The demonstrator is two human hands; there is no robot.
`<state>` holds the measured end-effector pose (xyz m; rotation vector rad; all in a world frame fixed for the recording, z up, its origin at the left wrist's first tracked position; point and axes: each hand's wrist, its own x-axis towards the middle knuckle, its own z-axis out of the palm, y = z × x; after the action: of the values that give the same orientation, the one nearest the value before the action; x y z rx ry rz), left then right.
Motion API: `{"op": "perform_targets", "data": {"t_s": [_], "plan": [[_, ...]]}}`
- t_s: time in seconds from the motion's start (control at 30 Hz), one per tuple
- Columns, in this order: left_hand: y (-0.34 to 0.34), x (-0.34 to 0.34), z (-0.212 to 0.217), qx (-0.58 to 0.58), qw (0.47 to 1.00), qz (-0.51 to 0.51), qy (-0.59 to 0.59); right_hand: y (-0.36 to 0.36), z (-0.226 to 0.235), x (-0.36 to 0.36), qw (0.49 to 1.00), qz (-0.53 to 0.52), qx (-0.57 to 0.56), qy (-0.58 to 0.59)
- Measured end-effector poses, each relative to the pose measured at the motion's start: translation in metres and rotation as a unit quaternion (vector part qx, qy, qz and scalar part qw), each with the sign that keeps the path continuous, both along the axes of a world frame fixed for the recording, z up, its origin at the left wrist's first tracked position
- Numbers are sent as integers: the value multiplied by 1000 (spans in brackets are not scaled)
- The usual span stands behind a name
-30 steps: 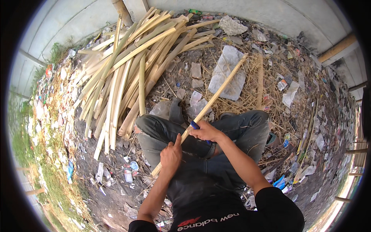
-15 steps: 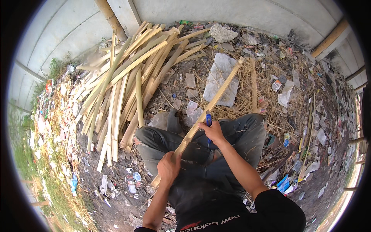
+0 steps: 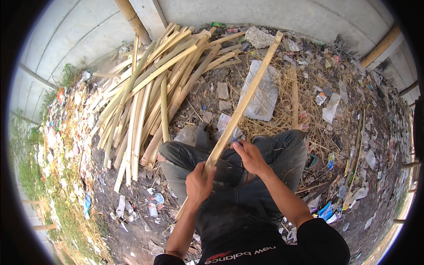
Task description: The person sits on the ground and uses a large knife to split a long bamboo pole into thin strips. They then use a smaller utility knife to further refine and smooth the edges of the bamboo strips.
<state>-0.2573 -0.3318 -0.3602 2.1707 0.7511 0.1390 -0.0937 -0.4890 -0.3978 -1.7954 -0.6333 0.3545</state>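
A long split bamboo strip (image 3: 247,99) slants across my lap, its far end raised over the ground in front of me. My left hand (image 3: 199,182) is closed around its lower part, and its near end shows beside my left forearm. My right hand (image 3: 251,158) is closed on a small blue-handled knife (image 3: 234,139), just to the right of the strip. Most of the knife is hidden by the fingers, and its blade cannot be made out. The dark trousers (image 3: 282,150) on my crossed legs carry pale shavings.
A heap of split bamboo strips (image 3: 145,97) lies at the front left. Ahead are a flat pale stone slab (image 3: 265,108), straw-like shavings (image 3: 282,121) and another strip (image 3: 294,99). Litter covers the ground on both sides. A grey panel wall (image 3: 282,13) with bamboo posts (image 3: 132,20) stands behind.
The bamboo strip's far end has risen and swung farther ahead. My left hand has moved slightly up and right; my right hand, with the knife, has turned and shifted right, away from the strip.
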Motion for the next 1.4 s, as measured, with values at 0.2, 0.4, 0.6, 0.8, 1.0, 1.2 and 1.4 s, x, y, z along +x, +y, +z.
{"op": "perform_targets", "data": {"t_s": [0.2, 0.4, 0.6, 0.8, 1.0, 1.2, 1.4], "plan": [[-7, 8, 8, 19, 1000, 16, -17, -8, 28, -26, 979, 132, -154, -15], [-12, 12, 10, 8, 1000, 18, -22, -2, 44, -29, 951, 130, -274, -65], [-4, -17, 22, 6, 1000, -1, -1, -33, 10, 64, 963, -62, -250, -82], [-10, -9, 31, 39, 999, 16, -30, -21, 61, 9, 973, 69, -215, -48], [-9, -2, 29, 66, 997, 16, -42, -6, 75, -27, 952, 174, -239, -86], [-12, -3, 28, 71, 997, 16, -36, 1, 57, -16, 938, 176, -272, -122], [-5, -2, 27, 91, 995, -5, -43, 5, 53, 11, 945, 134, -272, -120]]}}
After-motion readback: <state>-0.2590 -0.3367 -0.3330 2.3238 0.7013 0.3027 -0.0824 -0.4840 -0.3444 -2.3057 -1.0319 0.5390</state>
